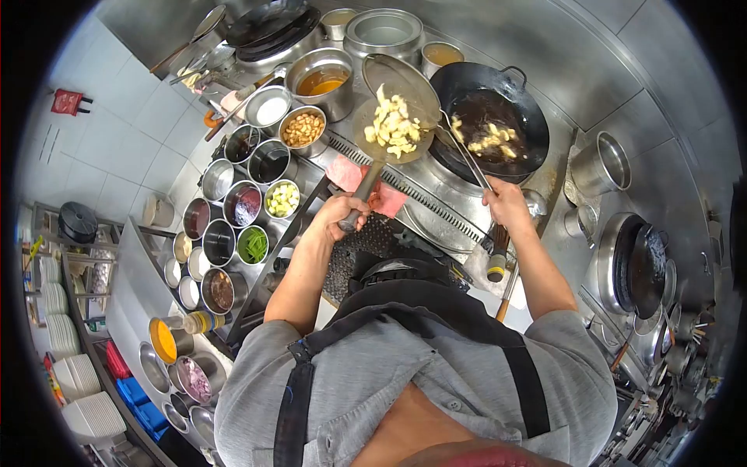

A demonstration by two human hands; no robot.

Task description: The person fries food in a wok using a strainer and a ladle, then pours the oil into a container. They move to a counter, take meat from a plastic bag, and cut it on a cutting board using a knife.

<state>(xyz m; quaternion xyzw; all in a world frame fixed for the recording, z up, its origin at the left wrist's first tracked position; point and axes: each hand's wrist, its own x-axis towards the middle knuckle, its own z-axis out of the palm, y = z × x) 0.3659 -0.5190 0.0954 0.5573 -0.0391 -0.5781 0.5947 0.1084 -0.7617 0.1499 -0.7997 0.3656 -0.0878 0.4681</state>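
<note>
Two round-headed tools overlap beside the black wok (453, 84): a shallow scoop (361, 124) in the left hand (341, 212), fingers wrapped tight round its thick handle, and a mesh skimmer (420, 89) in the right hand (507, 204), closed on its slim shaft. Pale-yellow food pieces (395, 131) lie heaped in the scoop; others sit in the wok's dark liquid. They look light, soft and slippery, apt to tear; the scoop, probably front-heavy, wants a firm handle grip.
</note>
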